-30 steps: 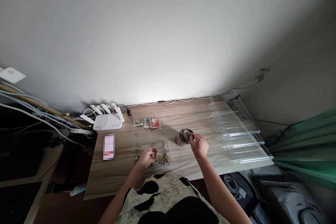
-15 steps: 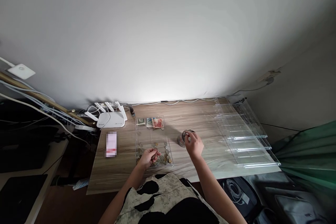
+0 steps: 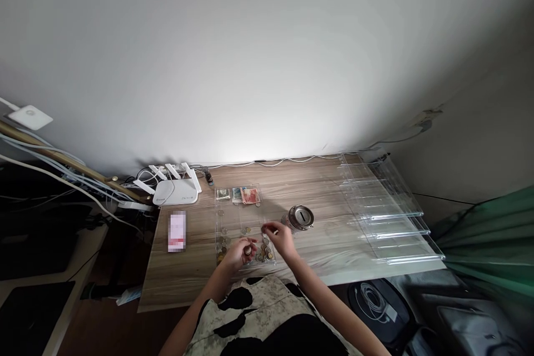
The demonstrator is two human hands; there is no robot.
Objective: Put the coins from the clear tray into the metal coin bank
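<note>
Two bare hands above a wood-grain worktop [image 3: 183,281], seen from the head camera. The left hand [image 3: 241,252], palm turned upward, is curled around a few held coins [image 3: 248,250] over the near part of a transparent tray [image 3: 229,219]. The right hand [image 3: 275,233] reaches over the tray's right edge, its thumb and fingertips brought near one another; at this scale it cannot be told whether they grasp a coin. Loose coins [image 3: 266,250] lie in the tray, most of them along its near side, with a few farther back. At the tray's far end rest three banknotes: a greenish note [image 3: 222,193], a blue note [image 3: 236,194] and a red note [image 3: 251,196], the last partly overlapping the blue. Just right of the tray, near the right hand but apart from it, a round tin [image 3: 301,217] stands upright, a dark slot showing in its lid. To the left lies a pink rectangular item [image 3: 177,231], its surface blurred; behind it is a white router [image 3: 176,192] with raised antennas, and beside that a small dark bottle [image 3: 209,177]. Transparent panels [image 3: 387,211] overlap at the worktop's right end.
</note>
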